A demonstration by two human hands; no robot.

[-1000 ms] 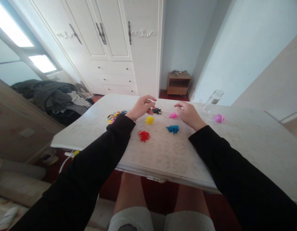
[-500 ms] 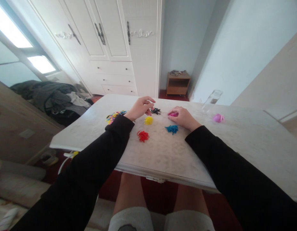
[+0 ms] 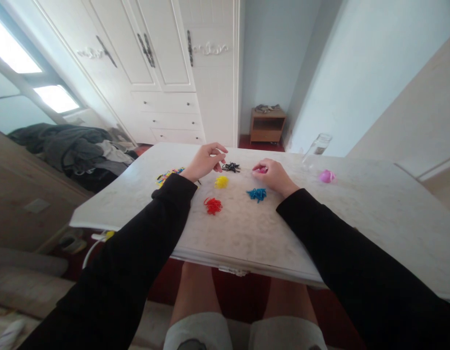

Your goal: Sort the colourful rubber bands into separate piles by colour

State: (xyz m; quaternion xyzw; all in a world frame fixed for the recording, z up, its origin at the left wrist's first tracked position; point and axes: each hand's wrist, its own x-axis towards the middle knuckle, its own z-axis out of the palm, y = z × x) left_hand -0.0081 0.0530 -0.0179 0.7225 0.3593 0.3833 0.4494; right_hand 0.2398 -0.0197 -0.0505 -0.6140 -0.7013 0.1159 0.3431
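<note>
My left hand (image 3: 206, 161) hovers above the table with its thumb and fingers apart, holding nothing. It is near a small pile of black rubber bands (image 3: 231, 167) and a yellow pile (image 3: 221, 182). Behind its wrist, a mixed multicoloured pile (image 3: 168, 177) is partly covered. My right hand (image 3: 274, 175) rests on the table with its fingers curled round pink rubber bands (image 3: 262, 170), which show at the fingertips. Closer to me lie a blue pile (image 3: 257, 195) and a red pile (image 3: 213, 206).
On the right of the white table (image 3: 374, 218) are a clear glass bottle or jar (image 3: 317, 149) and a pink-purple bundle (image 3: 327, 176). A white wardrobe (image 3: 214, 97) and a small wooden cabinet (image 3: 268, 126) stand beyond. Dark clothes (image 3: 68, 148) are heaped at the left.
The whole view has shifted slightly, moving everything a little left in the picture. Both hands keep nearly the same places over the table, the right one still at the pink bands.
</note>
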